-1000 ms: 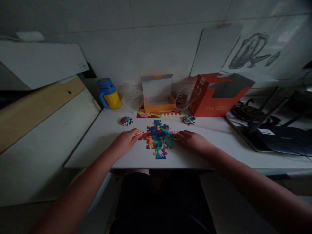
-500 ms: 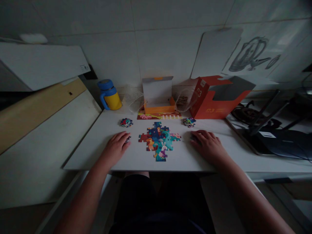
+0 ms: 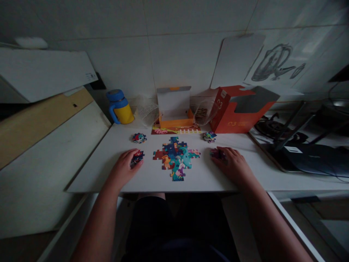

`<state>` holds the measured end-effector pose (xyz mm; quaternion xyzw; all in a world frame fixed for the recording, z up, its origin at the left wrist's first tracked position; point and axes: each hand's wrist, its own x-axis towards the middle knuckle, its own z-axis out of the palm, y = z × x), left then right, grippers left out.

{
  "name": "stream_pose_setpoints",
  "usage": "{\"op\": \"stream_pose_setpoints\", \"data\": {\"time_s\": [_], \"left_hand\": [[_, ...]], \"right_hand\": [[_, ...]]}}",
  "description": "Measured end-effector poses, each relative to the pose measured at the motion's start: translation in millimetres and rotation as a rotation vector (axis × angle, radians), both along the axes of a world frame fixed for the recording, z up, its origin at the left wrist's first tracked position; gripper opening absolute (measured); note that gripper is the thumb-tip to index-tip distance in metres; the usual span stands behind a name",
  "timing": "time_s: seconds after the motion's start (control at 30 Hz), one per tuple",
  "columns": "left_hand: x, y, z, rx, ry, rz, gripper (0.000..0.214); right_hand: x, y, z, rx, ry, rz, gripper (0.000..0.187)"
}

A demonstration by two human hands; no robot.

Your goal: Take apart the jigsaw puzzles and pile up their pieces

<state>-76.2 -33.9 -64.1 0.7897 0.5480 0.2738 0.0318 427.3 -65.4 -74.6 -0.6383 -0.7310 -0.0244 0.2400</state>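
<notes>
A partly joined jigsaw puzzle (image 3: pixel 177 160) lies flat on the white tabletop, showing a rabbit, an orange animal and a teal creature. To its left, my left hand (image 3: pixel 124 168) has its thumb and fingers around some dark puzzle pieces (image 3: pixel 137 157). On the other side, my right hand (image 3: pixel 236 163) grips more dark puzzle pieces (image 3: pixel 217 154) at the table surface, its fingers partly covering them. Beyond my left hand sits a small pile of puzzle pieces (image 3: pixel 139 137); a second pile (image 3: pixel 209 137) is beyond my right hand.
Along the wall stand a blue and yellow jug (image 3: pixel 120 107), a clear plastic bag (image 3: pixel 147 112), an open orange box (image 3: pixel 176 118) and a large red box (image 3: pixel 241 112). A patterned card (image 3: pixel 176 130) lies before the orange box. Black equipment (image 3: pixel 308 160) occupies the right side.
Both hands have shifted slightly on the table, and more of the puzzle pieces at their fingers shows. The whole view has moved a little, so the objects appear further left.
</notes>
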Motion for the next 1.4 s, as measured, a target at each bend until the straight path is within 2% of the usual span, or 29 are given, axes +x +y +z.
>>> {"op": "stream_pose_setpoints", "data": {"time_s": [0.37,0.6,0.9,1.0,1.2,1.4], "left_hand": [[5,-4,6.5,-0.005,-0.006,-0.004,0.044],[8,-6,10.4,-0.016,-0.008,0.005,0.044],[6,-5,7.3,0.001,0.003,0.001,0.043],[7,-6,8.5,0.004,0.011,0.004,0.043],[6,-6,8.4,0.006,0.000,0.006,0.043],[3,-5,6.4,-0.005,-0.010,0.010,0.045]], "right_hand": [[1,0,4.0,-0.016,0.098,0.019,0.045],[-2,-1,7.0,-0.025,0.078,0.014,0.043],[-3,-2,8.4,-0.011,0.068,0.023,0.043],[-3,-2,8.3,-0.002,0.077,0.012,0.045],[-4,-4,5.3,0.049,0.050,-0.029,0.061],[-2,-2,4.5,0.024,0.061,-0.024,0.061]]}}
